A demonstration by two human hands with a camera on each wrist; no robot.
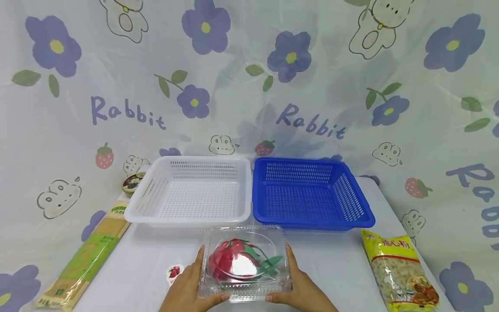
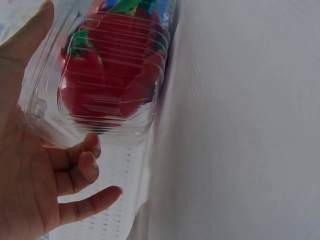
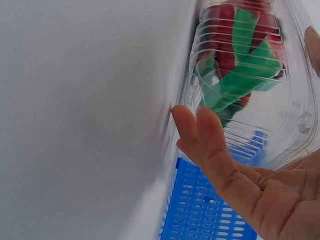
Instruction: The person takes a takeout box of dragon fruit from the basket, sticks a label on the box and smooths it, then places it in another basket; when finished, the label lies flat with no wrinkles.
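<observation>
Held a clear plastic box (image 1: 245, 266), low and four-sided with ridged walls, above or on a white table (image 1: 144, 260), just in front of a white plastic basket (image 1: 187, 220) and a blue plastic basket (image 1: 312, 223). Could not tell about the bottom touching the table or not. Gripped one side with the left hand (image 1: 189, 288) and the other side with the right hand (image 1: 306, 288), with thumbs on the near edge and fingers along the walls. Kept shiny red-and-green fruit shapes (image 1: 224, 260) inside, under the see-through top.

Risked bending the thin walls by squeezing too hard, and maybe popping the top up. Risked tipping the box by letting one hand slip on the smooth plastic, and sliding the fruit shapes to one end. Might have bumped the basket rims by pushing ahead too low, or got stuck crooked across both by going straight between. Might have rubbed against a round white sticker with a red picture (image 1: 175, 273), near the left hand, by swinging that wrist outward.
</observation>
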